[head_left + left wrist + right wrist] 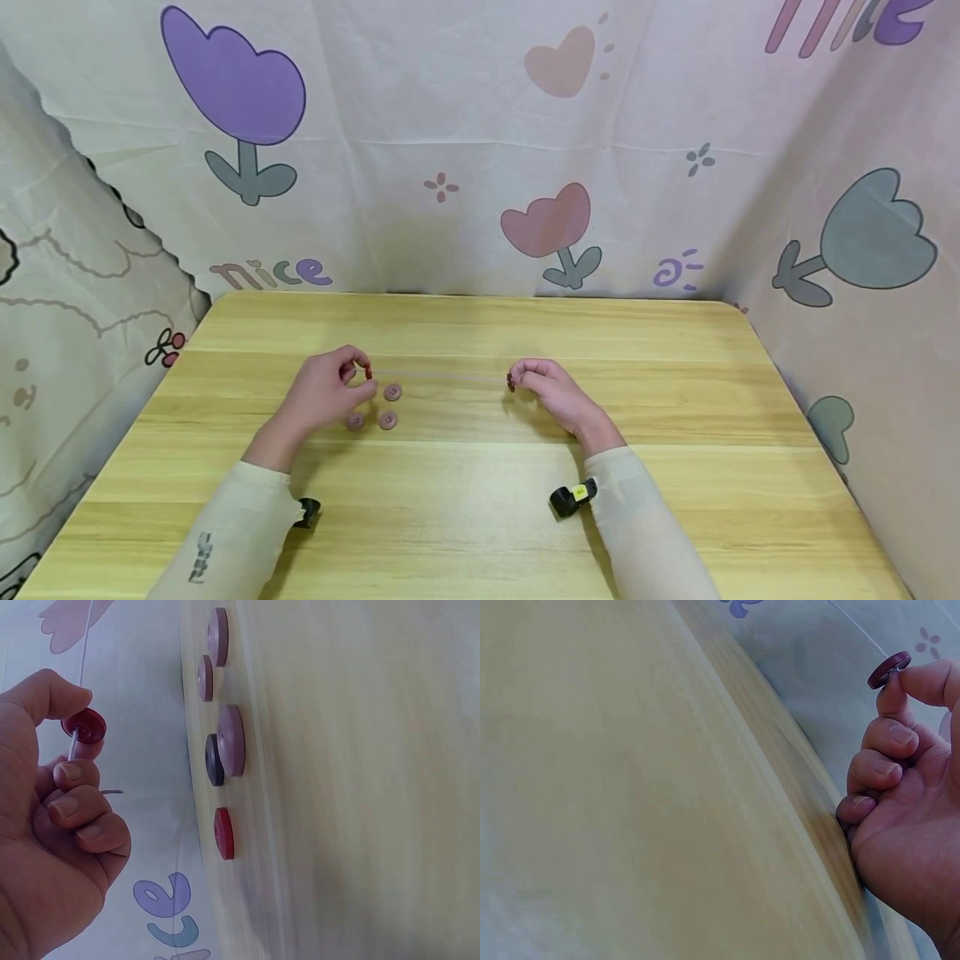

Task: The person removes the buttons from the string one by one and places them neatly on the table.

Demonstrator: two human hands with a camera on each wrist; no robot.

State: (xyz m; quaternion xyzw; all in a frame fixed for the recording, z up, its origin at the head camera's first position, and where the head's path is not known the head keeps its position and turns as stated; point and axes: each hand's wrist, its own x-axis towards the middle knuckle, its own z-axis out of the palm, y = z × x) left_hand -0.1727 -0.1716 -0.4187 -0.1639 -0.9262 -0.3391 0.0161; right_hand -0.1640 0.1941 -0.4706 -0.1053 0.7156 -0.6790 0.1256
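Note:
My left hand (330, 387) pinches a red button (84, 726) between thumb and forefinger, above the table. A thin white string (84, 645) passes through that button, and its tail comes down to my curled fingers. The string stretches across, nearly level, to my right hand (555, 392). There, thumb and forefinger pinch it right behind a dark red button (889, 670), whose face is turned away from them. Below my left hand lie mauve buttons, one (393, 392) nearest the fingertips. The left wrist view also has a dark button (214, 760) and a red flat button (224, 834) on the table.
The pale wooden table (465, 517) reaches back to a patterned cloth (420, 108) hanging behind it and at both sides. A small black device (572, 497) is at my right cuff, and another (307, 513) at my left cuff.

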